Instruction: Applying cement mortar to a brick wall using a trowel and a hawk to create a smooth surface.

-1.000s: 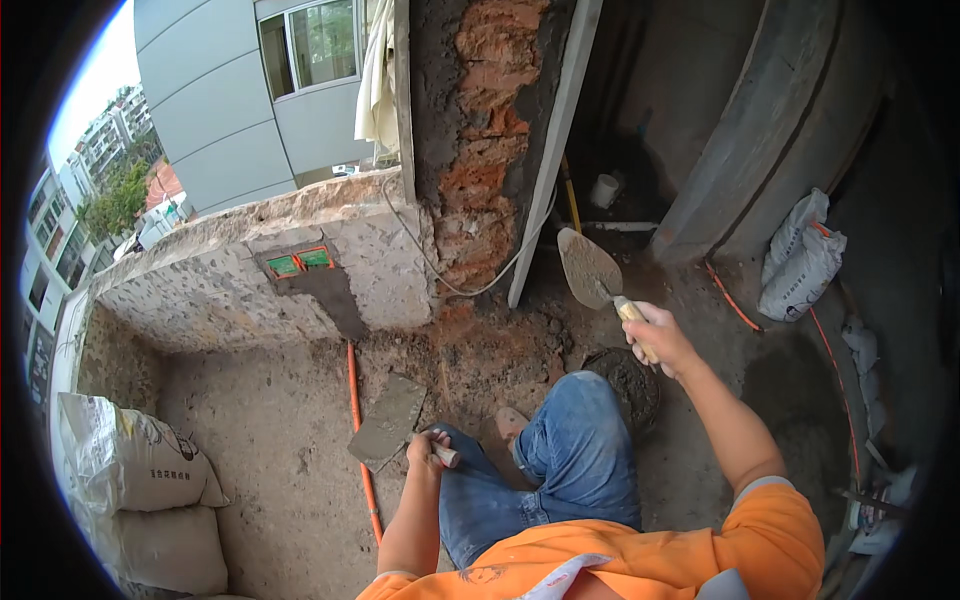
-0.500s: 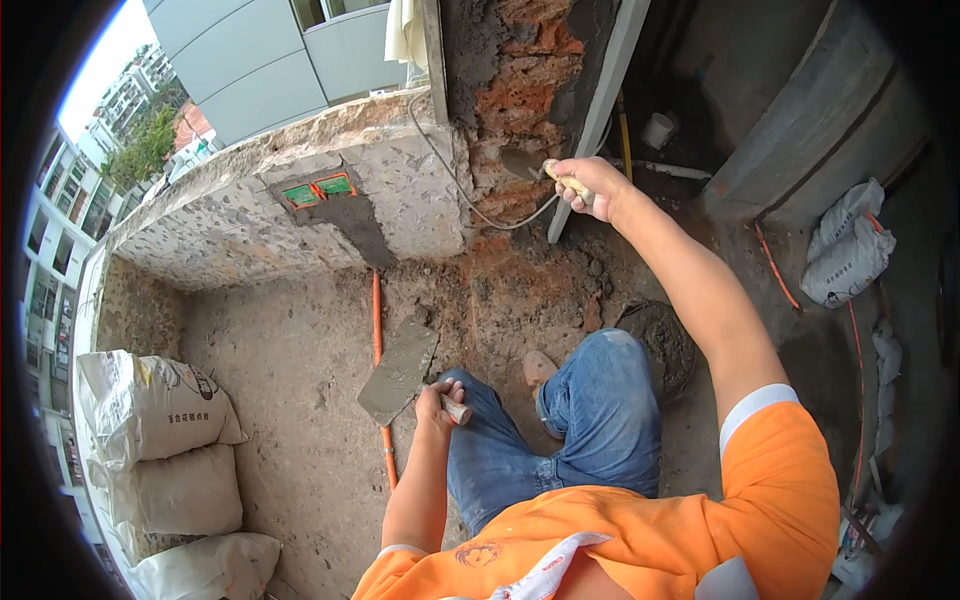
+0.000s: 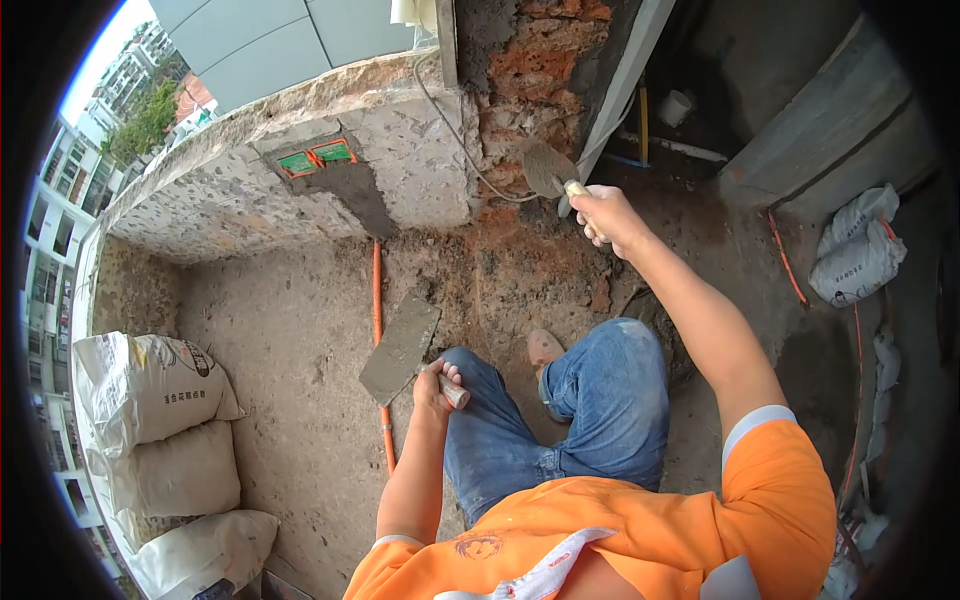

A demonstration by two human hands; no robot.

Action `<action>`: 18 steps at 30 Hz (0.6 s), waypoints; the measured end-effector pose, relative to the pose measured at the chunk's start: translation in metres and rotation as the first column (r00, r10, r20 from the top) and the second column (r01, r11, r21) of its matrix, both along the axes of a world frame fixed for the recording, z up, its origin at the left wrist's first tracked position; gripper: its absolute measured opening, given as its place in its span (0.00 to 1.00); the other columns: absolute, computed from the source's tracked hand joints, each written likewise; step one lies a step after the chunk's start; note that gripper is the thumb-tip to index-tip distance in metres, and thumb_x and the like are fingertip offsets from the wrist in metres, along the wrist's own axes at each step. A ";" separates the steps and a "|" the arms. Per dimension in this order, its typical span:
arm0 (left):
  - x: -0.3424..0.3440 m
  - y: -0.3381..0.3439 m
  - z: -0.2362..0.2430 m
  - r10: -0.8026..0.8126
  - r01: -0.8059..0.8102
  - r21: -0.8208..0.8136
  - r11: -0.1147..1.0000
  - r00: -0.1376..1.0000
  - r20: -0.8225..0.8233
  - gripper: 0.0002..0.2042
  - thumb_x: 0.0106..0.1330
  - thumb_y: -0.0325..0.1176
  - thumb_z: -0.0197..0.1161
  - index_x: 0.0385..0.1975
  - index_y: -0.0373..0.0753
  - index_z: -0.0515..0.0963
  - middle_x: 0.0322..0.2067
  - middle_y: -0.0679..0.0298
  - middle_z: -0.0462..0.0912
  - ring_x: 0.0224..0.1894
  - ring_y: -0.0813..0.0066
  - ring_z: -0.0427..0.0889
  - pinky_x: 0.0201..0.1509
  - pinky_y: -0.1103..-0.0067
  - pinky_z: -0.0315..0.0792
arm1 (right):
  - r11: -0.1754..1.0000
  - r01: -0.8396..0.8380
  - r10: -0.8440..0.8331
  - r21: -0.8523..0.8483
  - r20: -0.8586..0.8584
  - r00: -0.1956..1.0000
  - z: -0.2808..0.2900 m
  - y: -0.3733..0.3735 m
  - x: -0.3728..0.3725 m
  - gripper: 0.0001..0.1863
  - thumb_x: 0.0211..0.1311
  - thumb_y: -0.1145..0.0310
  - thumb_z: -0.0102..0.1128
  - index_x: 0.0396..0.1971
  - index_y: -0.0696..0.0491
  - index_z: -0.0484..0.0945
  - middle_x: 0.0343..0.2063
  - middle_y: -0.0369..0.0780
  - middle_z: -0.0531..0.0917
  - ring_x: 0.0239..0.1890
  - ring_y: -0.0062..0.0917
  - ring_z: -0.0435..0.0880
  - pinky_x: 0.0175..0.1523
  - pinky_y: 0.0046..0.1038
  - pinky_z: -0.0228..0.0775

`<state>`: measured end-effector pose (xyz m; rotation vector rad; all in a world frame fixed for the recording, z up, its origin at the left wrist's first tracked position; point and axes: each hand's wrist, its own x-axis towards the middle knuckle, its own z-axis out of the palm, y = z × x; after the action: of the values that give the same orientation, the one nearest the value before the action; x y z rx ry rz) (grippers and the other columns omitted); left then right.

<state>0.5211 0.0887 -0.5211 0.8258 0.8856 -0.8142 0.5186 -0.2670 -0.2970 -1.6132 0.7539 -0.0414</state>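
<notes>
My right hand (image 3: 612, 218) is wrapped round the pale handle of a trowel (image 3: 545, 168). Its grey, mortar-smeared blade sits in front of the lower part of a rough brick strip (image 3: 535, 75); whether it touches the wall I cannot tell. Beside my left knee, my left hand (image 3: 437, 385) grips the handle of a plasterer's hawk (image 3: 402, 348), a flat board coated with grey mortar. The hawk is held over an orange conduit (image 3: 377, 300) on the floor. Behind my right knee, a dark round heap or tub of mortar shows only in part.
Several white sacks (image 3: 180, 390) are stacked at the left. A pale straight-edge bar (image 3: 630, 75) stands along the brick strip, with a loose cable (image 3: 465, 150) beside it. Green boxes with orange rims (image 3: 318, 158) sit in the low wall. Another sack (image 3: 857, 248) lies at the right.
The trowel has turned so more of its blade shows, and my right hand has come slightly down and right. My left hand still holds the hawk near my knee. The view has shifted slightly.
</notes>
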 end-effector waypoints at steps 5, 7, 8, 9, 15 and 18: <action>0.003 -0.004 0.005 -0.007 0.006 -0.025 1.000 0.999 -0.045 0.06 0.68 0.31 0.55 0.30 0.40 0.70 0.16 0.69 0.73 0.14 0.76 0.74 0.14 0.80 0.73 | 0.997 -0.041 0.039 -0.060 -0.027 0.999 -0.001 -0.021 -0.007 0.10 0.61 0.63 0.56 0.28 0.55 0.72 0.19 0.32 0.72 0.15 0.14 0.69 0.15 0.20 0.57; 0.004 -0.006 0.005 -0.027 0.026 -0.006 1.000 0.998 -0.051 0.06 0.68 0.31 0.55 0.29 0.40 0.70 0.16 0.69 0.73 0.14 0.77 0.74 0.14 0.80 0.73 | 1.000 -0.027 0.027 0.011 -0.028 0.999 0.006 -0.025 0.007 0.10 0.61 0.63 0.56 0.27 0.55 0.72 0.20 0.33 0.73 0.16 0.15 0.70 0.16 0.20 0.59; 0.004 -0.009 0.006 -0.037 0.038 0.006 0.999 0.998 -0.057 0.06 0.68 0.31 0.55 0.29 0.41 0.70 0.16 0.69 0.73 0.14 0.77 0.73 0.13 0.80 0.72 | 0.998 0.005 -0.003 0.068 -0.040 0.999 0.010 -0.024 0.013 0.11 0.62 0.63 0.56 0.27 0.55 0.72 0.20 0.33 0.74 0.17 0.15 0.71 0.17 0.19 0.59; 0.004 -0.012 0.009 -0.045 0.046 0.008 0.999 0.997 -0.057 0.06 0.68 0.31 0.55 0.29 0.41 0.70 0.16 0.69 0.73 0.14 0.77 0.73 0.13 0.80 0.72 | 0.998 0.014 -0.011 0.069 -0.040 0.999 0.008 -0.025 0.018 0.11 0.62 0.63 0.56 0.27 0.55 0.72 0.20 0.33 0.74 0.17 0.15 0.71 0.17 0.19 0.59; 0.002 -0.007 0.011 -0.014 0.011 -0.033 0.999 0.996 -0.084 0.06 0.68 0.31 0.55 0.27 0.41 0.70 0.15 0.69 0.73 0.12 0.77 0.72 0.13 0.81 0.72 | 0.963 0.006 0.047 -0.269 0.191 0.981 -0.032 0.002 0.004 0.16 0.57 0.64 0.58 0.40 0.58 0.77 0.18 0.37 0.77 0.14 0.21 0.75 0.19 0.25 0.65; 0.001 -0.008 0.019 -0.073 0.070 -0.069 0.995 0.996 -0.042 0.06 0.67 0.31 0.55 0.27 0.41 0.70 0.15 0.69 0.73 0.12 0.77 0.71 0.13 0.82 0.71 | 0.906 -0.012 0.010 -0.423 -0.008 1.000 -0.045 -0.016 0.004 0.16 0.55 0.63 0.59 0.38 0.59 0.78 0.19 0.40 0.80 0.15 0.25 0.77 0.21 0.28 0.68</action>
<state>0.5217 0.0806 -0.5021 0.7859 0.8667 -0.9233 0.5227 -0.2834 -0.3423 -2.0320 0.7757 -0.2051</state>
